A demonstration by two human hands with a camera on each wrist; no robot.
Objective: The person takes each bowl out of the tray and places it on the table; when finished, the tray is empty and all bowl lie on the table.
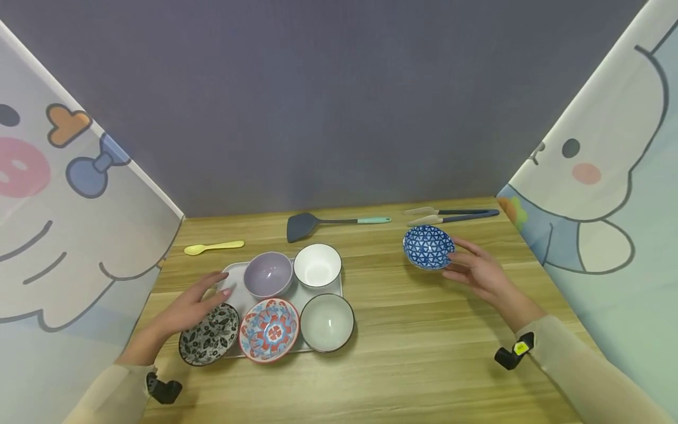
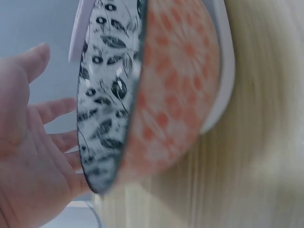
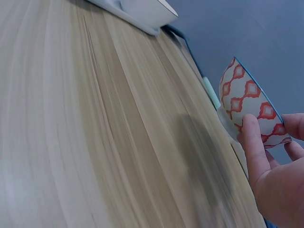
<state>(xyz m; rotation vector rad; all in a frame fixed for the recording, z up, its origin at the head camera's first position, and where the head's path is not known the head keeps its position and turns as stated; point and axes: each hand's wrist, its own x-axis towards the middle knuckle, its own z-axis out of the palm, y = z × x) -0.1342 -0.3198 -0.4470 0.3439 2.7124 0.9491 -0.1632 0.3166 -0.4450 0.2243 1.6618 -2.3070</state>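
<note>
While my right hand [image 1: 482, 272] holds the blue bowl [image 1: 428, 246] above the surface [image 1: 402, 341], well to the right of the tray [image 1: 239, 292] and just in front of the tongs [image 1: 471, 217], I judge the step in hand to be shifting that single bowl; from my end I can't tell whether it is a lift or a set-down. The right fingers are partly curled and pinch its right edge, one digit lying along the red-patterned outer wall.

My left hand [image 1: 185, 309] is spread, gripping nothing that I can see, next to the black bowl [image 1: 209, 335] at the tray's left end. Some fingertips are hidden behind that rim, so contact there is beyond me.

The next move, to my mind, calls for a firm pinch and a level bowl, since I have it by one side only. Were I to bring it across, I'd want height enough to clear the white bowl [image 1: 318, 266] and the grey bowl [image 1: 326, 323]. The widest bare patch of tray lies left of the purple bowl [image 1: 268, 275], by my left hand, which would need to make room.
</note>
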